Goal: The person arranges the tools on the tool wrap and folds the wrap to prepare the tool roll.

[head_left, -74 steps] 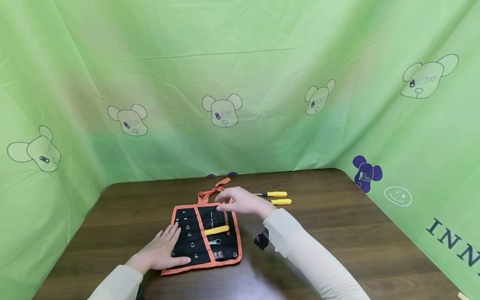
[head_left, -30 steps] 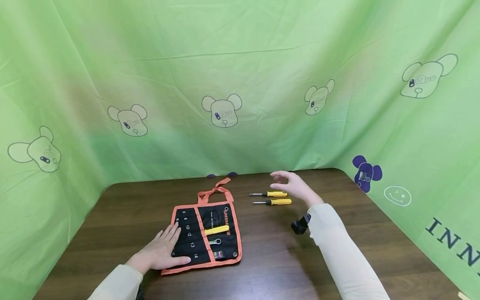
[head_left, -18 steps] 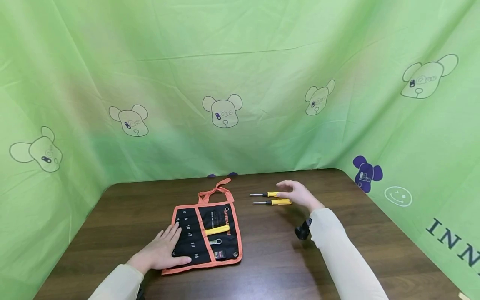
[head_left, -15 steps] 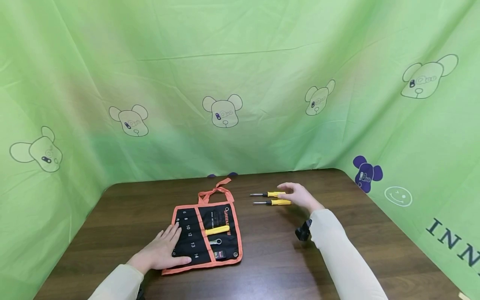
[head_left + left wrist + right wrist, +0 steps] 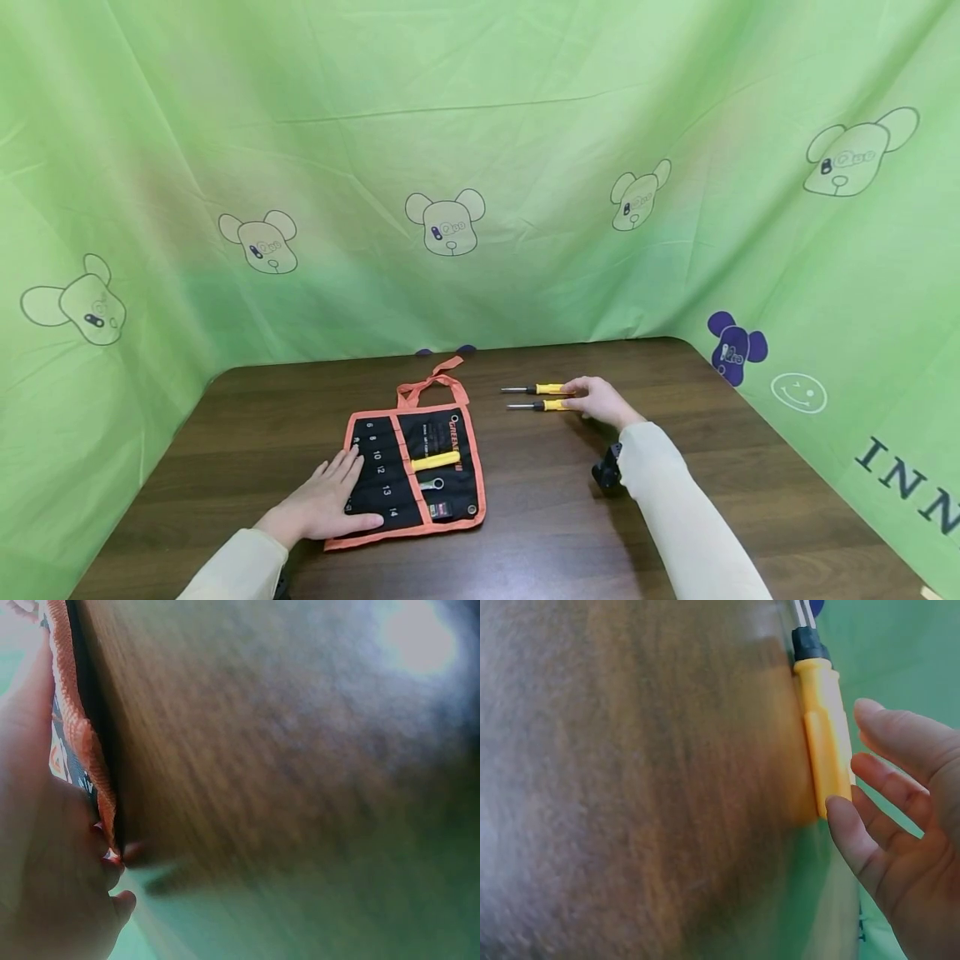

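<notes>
In the head view my left hand (image 5: 328, 498) lies flat, fingers spread, on the left part of a black tool pouch (image 5: 408, 521) with orange edging. My right hand (image 5: 602, 402) is at the handle ends of two yellow-handled screwdrivers lying side by side, the far screwdriver (image 5: 551, 389) and the near screwdriver (image 5: 553, 406). Its fingers and thumb cover those ends. In the right wrist view the right fingers are loosely bent around the end of a yellow handle (image 5: 826, 742), with gaps between them; a firm grip does not show.
The pouch holds a yellow handle (image 5: 435, 461), a ring-ended wrench (image 5: 437, 483) and a small labelled item (image 5: 440, 510) in its pockets. An orange tie strap (image 5: 431, 382) trails behind it. A green printed curtain (image 5: 450, 292) stands behind the brown wooden table (image 5: 540, 533).
My right hand has moved from above the pouch to the right, then down to the screwdriver handle ends. The screwdrivers and my left hand stay in place.
</notes>
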The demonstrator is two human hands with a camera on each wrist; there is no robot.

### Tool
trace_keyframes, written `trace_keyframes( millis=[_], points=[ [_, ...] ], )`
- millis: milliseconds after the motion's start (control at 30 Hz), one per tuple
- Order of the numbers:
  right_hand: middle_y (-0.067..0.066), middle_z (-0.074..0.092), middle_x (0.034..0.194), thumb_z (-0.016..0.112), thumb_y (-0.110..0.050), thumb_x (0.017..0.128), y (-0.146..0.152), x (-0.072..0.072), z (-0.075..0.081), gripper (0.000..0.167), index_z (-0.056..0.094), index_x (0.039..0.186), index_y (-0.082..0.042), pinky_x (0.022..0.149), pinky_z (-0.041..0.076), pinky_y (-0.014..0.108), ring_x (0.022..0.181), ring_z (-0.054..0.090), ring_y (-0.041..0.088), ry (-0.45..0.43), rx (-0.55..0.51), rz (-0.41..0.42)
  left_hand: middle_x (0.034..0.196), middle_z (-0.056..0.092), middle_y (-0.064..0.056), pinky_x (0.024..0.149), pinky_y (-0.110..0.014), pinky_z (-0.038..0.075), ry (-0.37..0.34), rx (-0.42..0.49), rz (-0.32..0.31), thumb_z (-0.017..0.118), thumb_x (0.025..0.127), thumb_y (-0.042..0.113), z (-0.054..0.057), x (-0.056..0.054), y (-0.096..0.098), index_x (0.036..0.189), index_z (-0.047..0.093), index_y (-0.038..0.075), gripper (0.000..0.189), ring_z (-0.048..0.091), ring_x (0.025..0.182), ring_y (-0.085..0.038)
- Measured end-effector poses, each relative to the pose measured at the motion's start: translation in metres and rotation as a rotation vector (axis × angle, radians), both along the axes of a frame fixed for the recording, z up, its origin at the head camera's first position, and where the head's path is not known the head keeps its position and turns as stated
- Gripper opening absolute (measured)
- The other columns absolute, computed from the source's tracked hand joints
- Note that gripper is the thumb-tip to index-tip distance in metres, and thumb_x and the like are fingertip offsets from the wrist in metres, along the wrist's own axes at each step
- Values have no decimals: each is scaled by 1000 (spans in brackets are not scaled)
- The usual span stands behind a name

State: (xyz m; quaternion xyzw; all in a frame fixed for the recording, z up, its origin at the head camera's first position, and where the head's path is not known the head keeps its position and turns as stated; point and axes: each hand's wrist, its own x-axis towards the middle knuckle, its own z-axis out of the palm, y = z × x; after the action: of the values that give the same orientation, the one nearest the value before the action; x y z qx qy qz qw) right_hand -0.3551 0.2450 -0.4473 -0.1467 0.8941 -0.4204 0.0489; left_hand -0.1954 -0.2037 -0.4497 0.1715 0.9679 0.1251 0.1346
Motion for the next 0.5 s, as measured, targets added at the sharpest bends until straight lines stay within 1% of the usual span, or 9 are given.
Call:
trace_keyframes(
  millis=[267,500],
  points=[
    [19,59,102,64,0,82,-4,2,-4,20,64,101,7,59,48,30,70,53,16,-18,22,-13,148,17,-21,104,-52,16,3,3,-3,48,78,70,0,0,0,141,27,-4,100,15,135,-34],
    [13,61,91,63,5,80,-5,2,-4,14,66,93,5,59,45,27,68,52,16,22,71,-17,148,17,-21,104,-52,16,-7,9,-1,49,78,70,1,1,0,141,28,-4,100,15,135,-35]
  ],
)
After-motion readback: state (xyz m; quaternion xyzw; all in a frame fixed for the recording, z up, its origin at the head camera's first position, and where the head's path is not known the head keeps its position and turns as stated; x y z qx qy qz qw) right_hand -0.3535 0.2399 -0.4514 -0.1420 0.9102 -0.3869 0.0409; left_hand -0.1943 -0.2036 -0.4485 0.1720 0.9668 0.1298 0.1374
